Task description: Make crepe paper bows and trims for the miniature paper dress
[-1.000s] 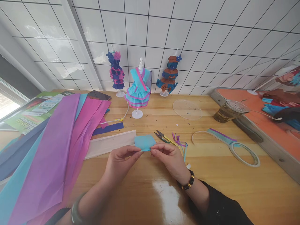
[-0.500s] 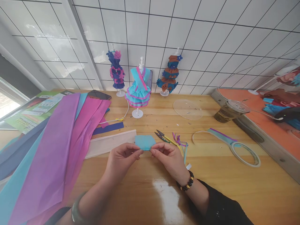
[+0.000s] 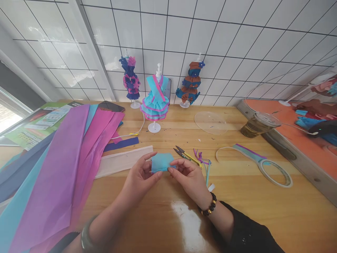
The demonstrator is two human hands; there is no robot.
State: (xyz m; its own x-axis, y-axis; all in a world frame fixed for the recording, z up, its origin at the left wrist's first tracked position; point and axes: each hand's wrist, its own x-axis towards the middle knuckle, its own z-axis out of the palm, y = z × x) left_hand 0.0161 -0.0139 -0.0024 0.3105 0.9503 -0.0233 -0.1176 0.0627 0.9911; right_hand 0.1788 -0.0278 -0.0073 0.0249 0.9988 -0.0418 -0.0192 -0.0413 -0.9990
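Observation:
Between my two hands is a small light-blue piece of crepe-like paper or fabric (image 3: 161, 161), held just above the table. My left hand (image 3: 142, 173) grips its left end, thumb along the lower edge and fingers behind it. At the right end, my right hand (image 3: 188, 175) pinches it between thumb and fingers. Beyond my right hand lie yellow-handled thread snips (image 3: 187, 155), with purple and blue scraps (image 3: 202, 158) beside them. A pale strip (image 3: 123, 161) lies flat behind my left hand.
Long purple, pink and blue sheets (image 3: 58, 165) cover the left side. Three small dress stands, one with a blue ruffled dress (image 3: 156, 102), line the wall. To the right are a tape roll (image 3: 276, 174), a clear disc (image 3: 210, 123) and a tilted cup of brown liquid (image 3: 259, 124).
My left fingers have spread and shifted up along the left end of the blue piece. The right hand keeps its pinch, and more of the piece shows now.

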